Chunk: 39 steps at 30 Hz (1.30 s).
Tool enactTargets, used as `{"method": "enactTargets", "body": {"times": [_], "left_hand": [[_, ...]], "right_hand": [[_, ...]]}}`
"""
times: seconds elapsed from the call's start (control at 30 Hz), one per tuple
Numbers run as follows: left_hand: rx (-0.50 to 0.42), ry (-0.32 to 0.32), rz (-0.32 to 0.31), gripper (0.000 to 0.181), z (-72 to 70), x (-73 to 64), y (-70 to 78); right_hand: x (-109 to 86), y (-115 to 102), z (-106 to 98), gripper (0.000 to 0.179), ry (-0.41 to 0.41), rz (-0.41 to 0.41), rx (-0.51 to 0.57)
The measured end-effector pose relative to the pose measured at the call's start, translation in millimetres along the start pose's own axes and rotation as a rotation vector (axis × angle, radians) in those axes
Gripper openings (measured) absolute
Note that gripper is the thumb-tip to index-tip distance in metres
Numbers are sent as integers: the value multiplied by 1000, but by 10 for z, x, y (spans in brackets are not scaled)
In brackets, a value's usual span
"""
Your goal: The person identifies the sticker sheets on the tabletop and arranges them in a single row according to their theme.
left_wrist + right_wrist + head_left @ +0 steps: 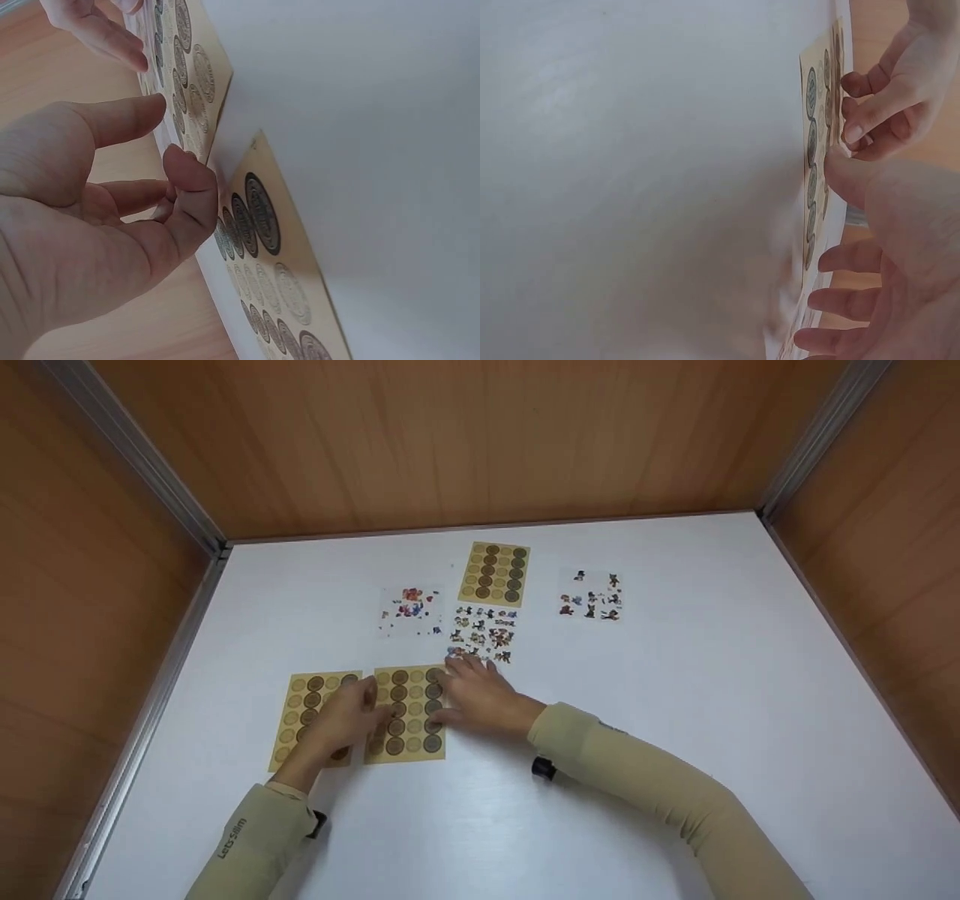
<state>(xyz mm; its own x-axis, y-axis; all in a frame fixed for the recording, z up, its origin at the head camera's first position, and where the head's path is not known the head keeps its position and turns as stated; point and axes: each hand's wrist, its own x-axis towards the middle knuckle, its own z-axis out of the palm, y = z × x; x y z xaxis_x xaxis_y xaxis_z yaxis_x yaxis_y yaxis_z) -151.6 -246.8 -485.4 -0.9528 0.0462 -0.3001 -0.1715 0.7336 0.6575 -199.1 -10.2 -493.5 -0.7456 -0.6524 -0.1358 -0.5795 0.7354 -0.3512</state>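
Two kraft-brown sheets of round stickers lie side by side, a left sheet (289,735) and a right sheet (414,727). My left hand (345,720) hovers across the gap between them, hiding part of the left one. In the left wrist view its thumb and loosely bent fingers (199,202) stand apart with nothing between them. My right hand (480,694) is at the right sheet's right edge, thumb and fingers spread. The right wrist view shows its thumb (847,176) at that sheet's surface. Its fingertips overlap the lower edge of a clear character sticker sheet (480,634).
Another brown sticker sheet (495,574) lies farther back. Clear sheets with small colourful stickers lie at its left (411,611) and right (591,600). Wooden panels (480,442) with metal corner posts enclose the white table (675,660) at the back and sides.
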Motion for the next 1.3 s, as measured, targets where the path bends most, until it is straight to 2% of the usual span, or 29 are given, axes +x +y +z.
{"method": "enactTargets", "body": {"times": [0.17,0.33,0.53,0.67,0.8,1.0,1.13,1.3], "left_hand": [[25,-11,12,62,-17,45,83],[54,-6,41,64,-29,113,224],[148,32,91,59,-120,214,475],[230,53,154,58,-200,301,659],[284,38,204,65,-216,405,804],[344,-4,246,73,-210,623,1017],[382,13,261,73,-195,821,1136],[393,49,234,70,-137,1058,1213]], "right_hand": [[-5,76,-86,78,12,-35,-5],[33,185,-196,78,33,-32,-21],[107,372,-351,74,32,41,-7],[164,542,-475,72,53,80,26],[220,717,-618,71,80,110,49],[264,955,-868,71,104,146,81],[273,1110,-989,73,121,171,75],[278,1308,-1035,72,156,206,109]]}}
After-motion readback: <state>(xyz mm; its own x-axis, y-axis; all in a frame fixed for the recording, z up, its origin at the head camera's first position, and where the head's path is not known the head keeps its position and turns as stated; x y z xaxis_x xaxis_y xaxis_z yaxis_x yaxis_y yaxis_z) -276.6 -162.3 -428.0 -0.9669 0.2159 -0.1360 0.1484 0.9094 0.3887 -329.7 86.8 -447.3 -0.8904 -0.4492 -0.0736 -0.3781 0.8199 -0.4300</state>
